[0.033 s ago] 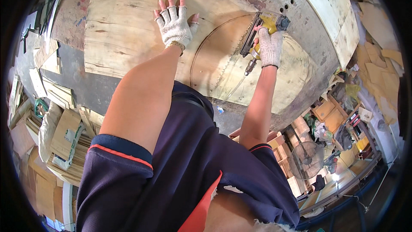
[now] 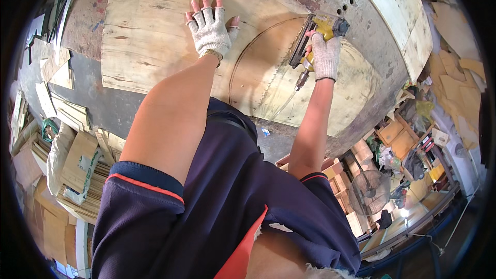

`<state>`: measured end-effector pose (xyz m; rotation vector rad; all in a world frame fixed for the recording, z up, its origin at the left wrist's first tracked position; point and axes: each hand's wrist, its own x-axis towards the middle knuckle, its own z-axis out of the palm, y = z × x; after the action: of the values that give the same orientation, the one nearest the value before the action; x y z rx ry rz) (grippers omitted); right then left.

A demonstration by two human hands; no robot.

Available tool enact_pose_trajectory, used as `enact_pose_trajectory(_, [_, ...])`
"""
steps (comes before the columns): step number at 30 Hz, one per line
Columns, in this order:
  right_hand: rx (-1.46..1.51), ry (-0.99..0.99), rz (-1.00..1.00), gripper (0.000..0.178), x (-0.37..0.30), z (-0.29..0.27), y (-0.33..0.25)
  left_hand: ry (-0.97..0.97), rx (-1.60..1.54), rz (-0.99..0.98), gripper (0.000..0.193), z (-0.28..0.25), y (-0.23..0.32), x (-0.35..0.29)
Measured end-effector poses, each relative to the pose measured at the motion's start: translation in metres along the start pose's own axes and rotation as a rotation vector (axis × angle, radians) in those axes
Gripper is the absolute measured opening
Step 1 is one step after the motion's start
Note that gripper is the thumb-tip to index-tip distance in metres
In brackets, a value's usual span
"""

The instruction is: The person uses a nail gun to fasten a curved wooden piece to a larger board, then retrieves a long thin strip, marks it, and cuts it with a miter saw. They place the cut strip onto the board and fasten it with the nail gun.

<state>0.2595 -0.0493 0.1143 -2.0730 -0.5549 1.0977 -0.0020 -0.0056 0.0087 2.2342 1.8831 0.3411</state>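
Observation:
My left hand [image 2: 212, 32], in a fingerless knit glove, lies flat with fingers spread on a large plywood sheet [image 2: 150, 36]. A dark curved line [image 2: 238, 61] runs across the wood between my two hands. At the right, my right hand [image 2: 324, 58], gloved too, is wrapped round the handle of a yellow and black air nail gun [image 2: 325, 25]. The gun's long dark magazine [image 2: 301, 44] points toward the curved line. From the metal fitting [image 2: 301, 79] under its handle, a clear air hose [image 2: 281, 107] trails back toward me. My fingers partly hide the trigger area.
The sheet lies on a worn, stained worktable [image 2: 95, 75]. Another pale board [image 2: 400, 20] sits at the far right. Stacked thin boards [image 2: 82, 196] stand lower left. A floor fan [image 2: 368, 191] and cluttered shelving [image 2: 408, 144] are lower right.

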Motion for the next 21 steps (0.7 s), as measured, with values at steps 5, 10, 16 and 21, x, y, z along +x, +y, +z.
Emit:
enact_pose_trajectory(5, [-0.026,-0.023,-0.012,0.008,0.0061,0.0012,-0.0004,0.009,-0.035,-0.001,0.080,0.0028,-0.0013,0.0051])
enact_pose_trajectory(10, [-0.105,-0.016,0.012,0.013,0.0099,0.0019,-0.0003,0.011,-0.001,0.001,0.079,0.0038,-0.0010,0.0057])
enact_pose_trajectory(16, [-0.087,-0.024,0.029,0.016,0.0106,-0.0008,0.0035,0.005,-0.041,-0.003,0.079,0.0040,-0.0004,0.0060])
enact_pose_trajectory(21, [-0.100,-0.050,0.032,0.014,0.0058,-0.0014,0.0025,0.003,0.011,0.000,0.081,0.0037,0.0008,0.0059])
